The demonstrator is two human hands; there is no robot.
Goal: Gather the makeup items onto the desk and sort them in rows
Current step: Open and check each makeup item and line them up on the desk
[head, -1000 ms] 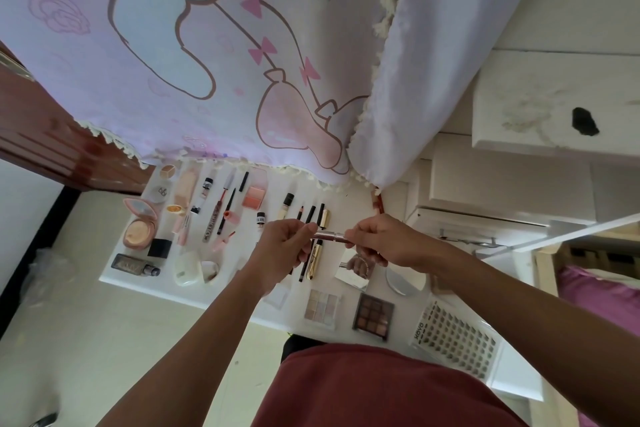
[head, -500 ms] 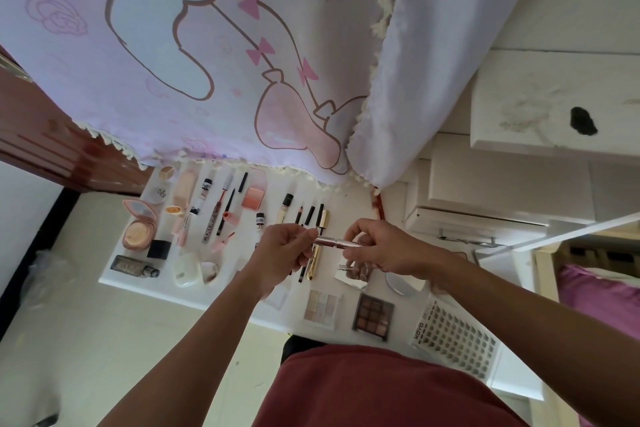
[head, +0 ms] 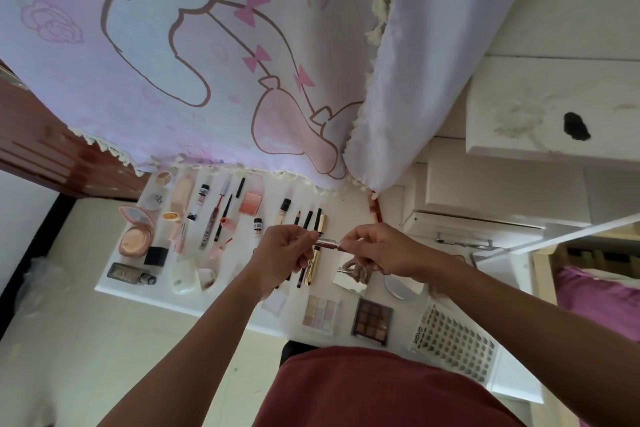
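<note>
Above the white desk I hold a slim rose-gold tube level between both hands. My left hand pinches its left end and my right hand pinches its right end. Under them lie makeup items in rows: a gold tube, black pencils, a pink blush pan, an open pink powder compact, a dark foundation bottle, a pale shadow palette and a brown shadow palette.
A lilac cartoon-print curtain hangs over the desk's far edge. A white tray of lash clusters lies at the desk's right end. White drawers stand to the right, and a dark wooden wardrobe to the left.
My right hand has slid right along the tube, so more of the rose-gold tube shows between my hands. The items on the desk have not moved.
</note>
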